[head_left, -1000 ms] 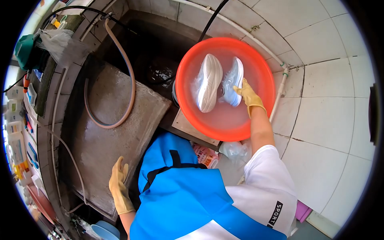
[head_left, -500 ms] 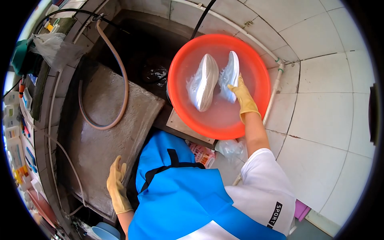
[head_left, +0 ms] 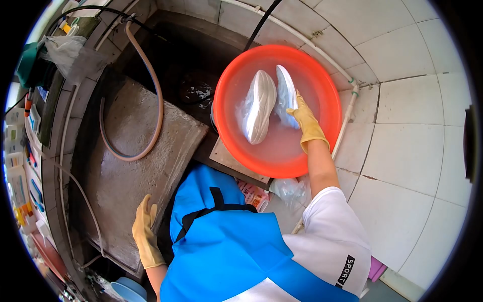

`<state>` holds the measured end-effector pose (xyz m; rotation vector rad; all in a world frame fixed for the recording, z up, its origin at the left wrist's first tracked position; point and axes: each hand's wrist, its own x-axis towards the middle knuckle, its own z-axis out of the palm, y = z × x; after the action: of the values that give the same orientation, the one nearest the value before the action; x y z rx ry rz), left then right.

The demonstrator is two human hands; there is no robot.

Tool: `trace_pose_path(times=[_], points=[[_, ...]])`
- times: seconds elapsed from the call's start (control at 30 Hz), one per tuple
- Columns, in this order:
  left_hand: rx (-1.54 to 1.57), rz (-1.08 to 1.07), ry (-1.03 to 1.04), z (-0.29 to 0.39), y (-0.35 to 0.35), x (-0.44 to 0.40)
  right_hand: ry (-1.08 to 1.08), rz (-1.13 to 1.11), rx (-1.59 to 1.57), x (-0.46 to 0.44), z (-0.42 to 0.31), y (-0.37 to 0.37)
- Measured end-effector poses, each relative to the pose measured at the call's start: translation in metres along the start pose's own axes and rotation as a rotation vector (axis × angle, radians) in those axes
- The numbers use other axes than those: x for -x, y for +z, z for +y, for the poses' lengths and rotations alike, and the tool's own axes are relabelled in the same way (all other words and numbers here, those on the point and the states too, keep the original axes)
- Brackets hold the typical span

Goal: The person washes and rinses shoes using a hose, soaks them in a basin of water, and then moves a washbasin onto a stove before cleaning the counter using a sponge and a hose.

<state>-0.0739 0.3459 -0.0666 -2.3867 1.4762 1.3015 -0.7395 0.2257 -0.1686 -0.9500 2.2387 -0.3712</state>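
A red-orange basin [head_left: 229, 146] holds cloudy water with two pale shoes in it. My right hand [head_left: 306, 123], in a yellow rubber glove, grips the right shoe [head_left: 287, 93] by its side, with the sole edge facing up. The left shoe [head_left: 260, 108] lies beside it, apart from my hand, sole turned up and its upper partly under water. My left hand [head_left: 144, 232], gloved too, hovers near the edge of a concrete slab [head_left: 126, 196]. Its fingers are loosely bent and apart, with nothing in them.
A beige hose [head_left: 160, 108] curves over the slab. Behind it lies a dark, wet sink [head_left: 193, 90]. White pipes [head_left: 347, 110] run along the tiled wall. A plastic bag [head_left: 292, 191] sits under the basin, and a blue basin [head_left: 128, 289] stands at lower left.
The right shoe has tipped leftward at its far end, still in my right hand. My left hand has hardly moved. The view has shifted slightly.
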Motion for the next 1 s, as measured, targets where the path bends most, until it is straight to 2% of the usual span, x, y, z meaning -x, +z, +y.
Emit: trace_pose_path(times=[0.1, 0.27, 0.33, 0.37, 0.43, 0.53, 0.57, 0.63, 0.8, 0.9, 0.93, 1.0], points=[[-0.031, -0.005, -0.029, -0.005, 0.002, -0.004, -0.019, 0.002, 0.086, 0.000, -0.003, -0.002], [-0.023, -0.017, -0.058, -0.006, 0.001, -0.008, 0.072, 0.064, 0.301, 0.047, -0.063, -0.021], [-0.006, -0.017, -0.065, 0.000, -0.001, -0.004, -0.196, 0.203, 0.433, 0.062, -0.071, -0.019], [0.008, -0.016, -0.071, 0.002, -0.002, -0.003, -0.198, 0.203, 0.434, 0.073, -0.077, -0.014], [0.024, -0.002, -0.075, -0.012, 0.005, -0.008, -0.333, 0.134, 0.321, 0.095, -0.095, 0.006], [0.046, 0.010, -0.079, -0.004, 0.003, -0.003, -0.335, 0.058, 0.507, 0.102, -0.104, 0.049], [0.054, 0.010, -0.083, 0.004, 0.001, 0.002, -0.336, 0.059, 0.506, 0.099, -0.104, 0.060], [0.042, 0.019, -0.070, 0.012, -0.003, 0.007, -0.299, 0.108, 0.709, 0.094, -0.112, 0.075], [0.120, 0.012, -0.105, 0.022, -0.009, 0.006, -0.138, -0.047, 0.579, 0.071, -0.144, 0.078], [0.166, 0.031, -0.122, 0.026, -0.012, 0.010, -0.133, -0.010, 0.489, 0.055, -0.146, 0.081], [0.095, 0.028, -0.104, 0.027, -0.012, 0.011, -0.135, -0.009, 0.488, 0.045, -0.140, 0.087], [0.026, 0.024, -0.085, 0.022, -0.012, 0.012, -0.276, 0.088, 0.551, 0.034, -0.134, 0.093]])
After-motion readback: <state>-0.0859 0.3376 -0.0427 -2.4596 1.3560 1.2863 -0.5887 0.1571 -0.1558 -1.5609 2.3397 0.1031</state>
